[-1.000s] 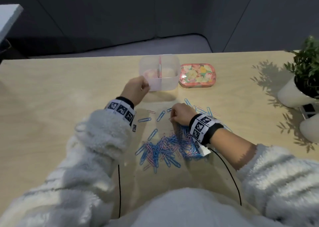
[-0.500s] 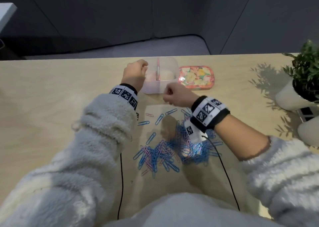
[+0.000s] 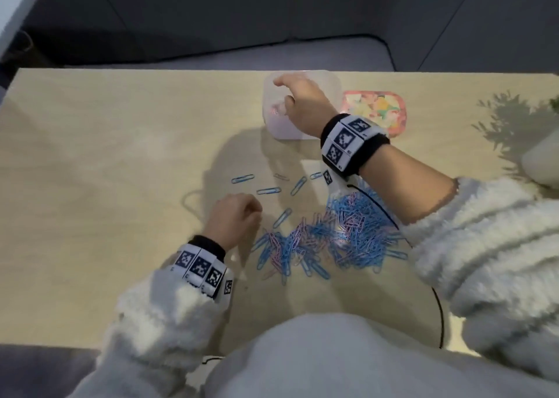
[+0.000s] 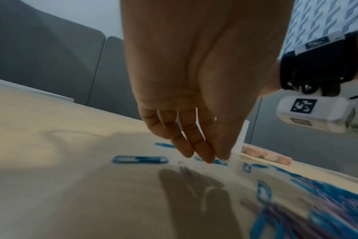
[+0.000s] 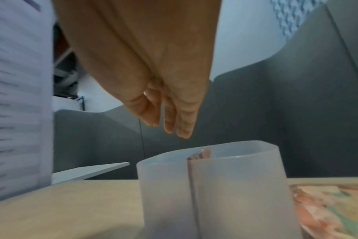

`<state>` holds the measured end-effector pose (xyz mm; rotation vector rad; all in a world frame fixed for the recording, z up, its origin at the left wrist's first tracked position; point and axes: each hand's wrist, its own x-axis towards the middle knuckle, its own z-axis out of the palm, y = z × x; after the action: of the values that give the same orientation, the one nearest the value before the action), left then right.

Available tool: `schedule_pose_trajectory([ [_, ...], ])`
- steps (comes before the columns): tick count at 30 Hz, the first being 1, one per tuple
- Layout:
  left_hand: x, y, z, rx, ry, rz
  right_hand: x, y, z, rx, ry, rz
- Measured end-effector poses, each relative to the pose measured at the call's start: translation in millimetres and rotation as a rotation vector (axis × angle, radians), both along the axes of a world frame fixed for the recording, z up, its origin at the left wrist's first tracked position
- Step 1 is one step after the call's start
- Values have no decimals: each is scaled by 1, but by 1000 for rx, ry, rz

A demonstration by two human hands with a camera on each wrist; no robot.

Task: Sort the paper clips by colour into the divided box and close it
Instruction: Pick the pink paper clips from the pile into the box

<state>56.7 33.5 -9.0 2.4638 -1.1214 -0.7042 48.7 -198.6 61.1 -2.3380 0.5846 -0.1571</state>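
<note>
The clear divided box [image 3: 331, 84] stands at the far middle of the table, with pink clips showing in its left compartment. My right hand [image 3: 282, 90] hovers over that compartment, fingers relaxed and pointing down, nothing visible between them [image 5: 170, 129]. The box's divider [image 5: 194, 163] stands just below. A heap of blue and pink paper clips [image 3: 332, 237] lies near me. My left hand [image 3: 252, 213] is low over the table at the heap's left edge; its fingertips [image 4: 204, 157] reach down near a loose blue clip [image 4: 140, 159] and a pink one [image 4: 183, 168], holding nothing.
The box's flowered lid [image 3: 378, 110] lies flat just right of the box. Several loose blue clips [image 3: 268, 191] are scattered between heap and box. A white plant pot [image 3: 541, 162] stands at the right edge. A black cable [image 3: 440, 316] runs off the near edge.
My right hand left the heap and travelled up to above the box. My left hand came back from the box to the table beside the heap.
</note>
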Motion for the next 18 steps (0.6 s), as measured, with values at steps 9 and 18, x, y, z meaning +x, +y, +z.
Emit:
schedule_pose_trajectory([
  [9,-33,33,-8,62,51,10,-95,90,-51,46,325,426],
  [18,-17,39,-9,83,-44,108,-115,114,-70,-46,359,370],
])
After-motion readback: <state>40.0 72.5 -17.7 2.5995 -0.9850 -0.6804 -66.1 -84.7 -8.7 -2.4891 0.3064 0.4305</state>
